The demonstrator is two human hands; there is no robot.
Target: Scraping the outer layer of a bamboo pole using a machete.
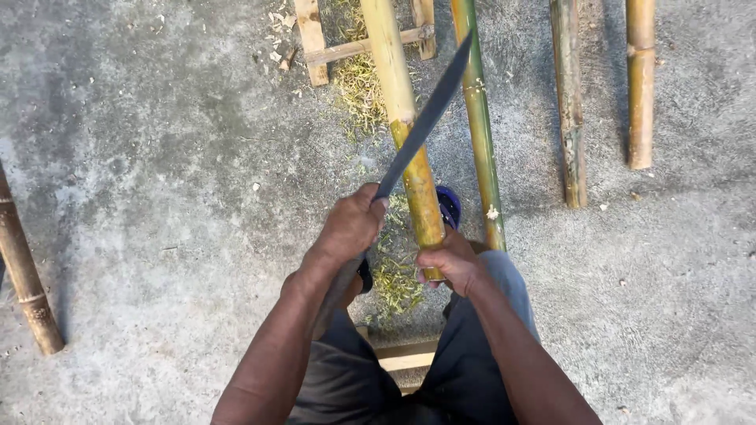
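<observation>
The left hand [352,224] is closed in a full fist around the handle of a long dark knife [425,118]. The fingers are curled tight together, knuckles up, and the handle itself is hidden inside the grip. The blade runs up and to the right from the fist and crosses over the yellow pole [403,126], its tip reaching the green pole [478,134] next to it; whether the edge is touching the yellow pole or just above it is hard to say from this angle.

The right hand [453,261] grips the near end of the yellow pole, fingers wrapped around it and pressed together, thumb side toward the body. The pole lies lengthwise away from the person on the concrete floor [157,197], its near part stripped to a deeper yellow, its far part paler. Fine green-yellow shavings [394,275] lie beneath it, between the hands and further up.

A blue sandal [449,206] shows just right of the pole. Two more poles [568,102] lie well apart to the right, another at the left edge, and a small wooden frame [346,47] sits at the top.
</observation>
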